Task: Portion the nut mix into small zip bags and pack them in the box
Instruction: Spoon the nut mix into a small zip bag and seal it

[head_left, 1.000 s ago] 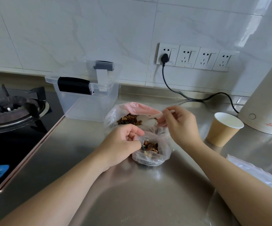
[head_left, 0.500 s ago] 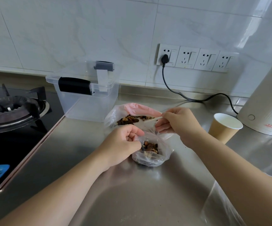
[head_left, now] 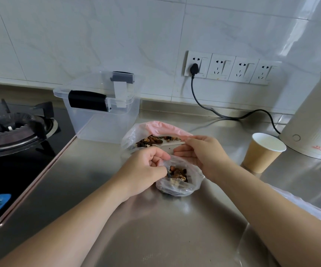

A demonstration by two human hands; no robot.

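On the steel counter, the left hand [head_left: 146,168] curls its fingers around the mouth of a small clear zip bag [head_left: 178,180] half-filled with brown nut mix [head_left: 178,173], while the right hand [head_left: 200,153] pinches a thin white utensil [head_left: 172,144] whose working end lies hidden inside the larger pink-rimmed plastic bag [head_left: 152,130] behind it.

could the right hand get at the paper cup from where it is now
Probably yes: the paper cup stands open on the steel counter just beside the right hand, nothing between them, though its fingers would first have to release the spoon handle.

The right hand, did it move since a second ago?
Yes. The right hand has come down and toward the person, away from the white wall sockets, closer to the small clear zip bag.
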